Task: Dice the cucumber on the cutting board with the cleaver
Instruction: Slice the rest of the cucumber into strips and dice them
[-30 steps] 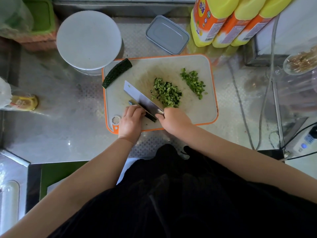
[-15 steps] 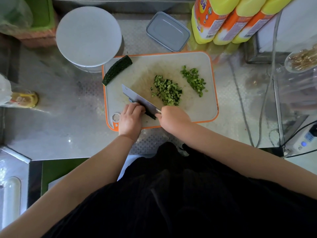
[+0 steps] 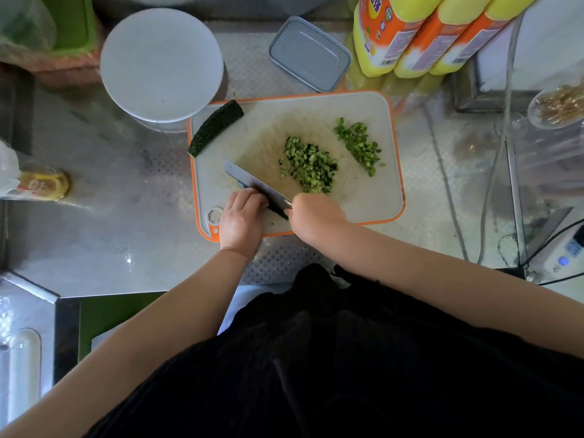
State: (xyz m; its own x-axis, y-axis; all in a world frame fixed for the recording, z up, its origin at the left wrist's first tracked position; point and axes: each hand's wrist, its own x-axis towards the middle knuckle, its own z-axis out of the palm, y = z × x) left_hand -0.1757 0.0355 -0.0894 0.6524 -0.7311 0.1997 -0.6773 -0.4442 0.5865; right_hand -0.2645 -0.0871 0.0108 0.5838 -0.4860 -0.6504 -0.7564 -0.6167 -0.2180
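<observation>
A white cutting board (image 3: 363, 203) with an orange rim lies on the steel counter. My right hand (image 3: 316, 213) grips the cleaver (image 3: 249, 181) by its handle, blade down near the board's front left. My left hand (image 3: 241, 216) holds a dark cucumber strip (image 3: 278, 211) against the blade with curled fingers; most of the strip is hidden. Two heaps of diced cucumber lie on the board, a larger one (image 3: 308, 165) in the middle and a smaller one (image 3: 358, 145) to its right. A cucumber half (image 3: 216, 126) rests skin up at the board's far left corner.
A white round bowl (image 3: 161, 63) stands left of the board's far edge. A grey lidded box (image 3: 309, 53) and three yellow bottles (image 3: 417, 30) stand behind it. Cables (image 3: 448, 197) and a power strip (image 3: 565, 257) lie to the right, a small jar (image 3: 44, 184) to the left.
The cleaver has come down from tilted and raised to nearly edge-on against the board, a little nearer my left hand. Both hands stay in the same spot.
</observation>
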